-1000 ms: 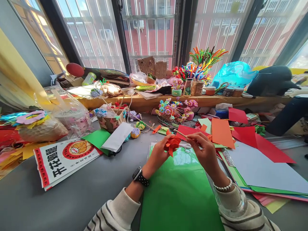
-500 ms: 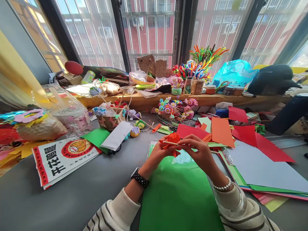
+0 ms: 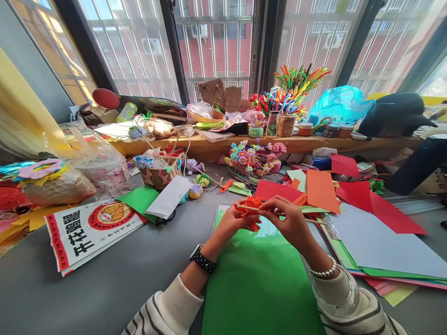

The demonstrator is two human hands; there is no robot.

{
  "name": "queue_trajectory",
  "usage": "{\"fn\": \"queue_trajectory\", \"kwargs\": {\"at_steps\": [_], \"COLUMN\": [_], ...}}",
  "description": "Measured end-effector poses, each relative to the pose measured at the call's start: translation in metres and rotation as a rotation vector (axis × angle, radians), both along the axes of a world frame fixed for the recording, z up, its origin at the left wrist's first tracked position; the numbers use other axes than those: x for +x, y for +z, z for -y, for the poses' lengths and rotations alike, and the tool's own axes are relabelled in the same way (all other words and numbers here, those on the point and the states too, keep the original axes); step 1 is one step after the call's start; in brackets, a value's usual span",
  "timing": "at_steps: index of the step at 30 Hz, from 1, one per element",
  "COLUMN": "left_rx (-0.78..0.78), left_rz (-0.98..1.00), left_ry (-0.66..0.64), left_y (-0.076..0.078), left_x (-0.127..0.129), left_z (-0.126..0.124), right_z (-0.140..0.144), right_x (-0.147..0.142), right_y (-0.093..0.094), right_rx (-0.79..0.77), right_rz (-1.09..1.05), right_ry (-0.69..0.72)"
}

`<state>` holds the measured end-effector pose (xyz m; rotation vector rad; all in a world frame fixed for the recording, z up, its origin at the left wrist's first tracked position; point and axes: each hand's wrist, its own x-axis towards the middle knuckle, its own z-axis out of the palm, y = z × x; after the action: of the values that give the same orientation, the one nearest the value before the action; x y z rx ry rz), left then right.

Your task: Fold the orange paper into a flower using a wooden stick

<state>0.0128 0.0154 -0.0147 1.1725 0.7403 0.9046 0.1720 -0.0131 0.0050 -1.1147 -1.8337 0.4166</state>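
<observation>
Over a glossy green sheet [image 3: 261,284], my left hand [image 3: 232,224] is closed around an orange-red folded paper flower [image 3: 253,202]. My right hand [image 3: 287,219] pinches a thin wooden stick [image 3: 248,208], whose near end points left across the flower's petals. The stick's other end shows behind the right hand. Fingers partly cover the flower's lower side, so its far petals are hidden.
To the right lie red and orange paper sheets [image 3: 323,190] and a stack of white and coloured paper [image 3: 394,246]. A printed paper bag [image 3: 94,232] is at left. Behind stand a woven basket [image 3: 162,172] and small crocheted flowers [image 3: 256,156].
The stick has shifted slightly against the flower, and the flower has turned a little in my left hand. Both hands stay in nearly the same place.
</observation>
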Motion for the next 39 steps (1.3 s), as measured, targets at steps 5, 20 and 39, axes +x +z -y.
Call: {"fn": "queue_trajectory", "kwargs": {"at_steps": [5, 20, 39], "left_rx": [0.021, -0.016, -0.009], "left_rz": [-0.014, -0.030, -0.176], "left_ry": [-0.024, -0.008, -0.130], "left_y": [-0.001, -0.001, 0.000], "left_x": [-0.002, 0.002, -0.006], "left_z": [-0.001, 0.000, -0.004], "right_z": [0.000, -0.001, 0.001], "right_x": [0.004, 0.008, -0.004], "right_y": [0.003, 0.003, -0.014], "right_rx": [-0.099, -0.178, 0.291], "right_rz": [0.030, 0.068, 0.142], "right_ry": [0.070, 0.087, -0.108]}}
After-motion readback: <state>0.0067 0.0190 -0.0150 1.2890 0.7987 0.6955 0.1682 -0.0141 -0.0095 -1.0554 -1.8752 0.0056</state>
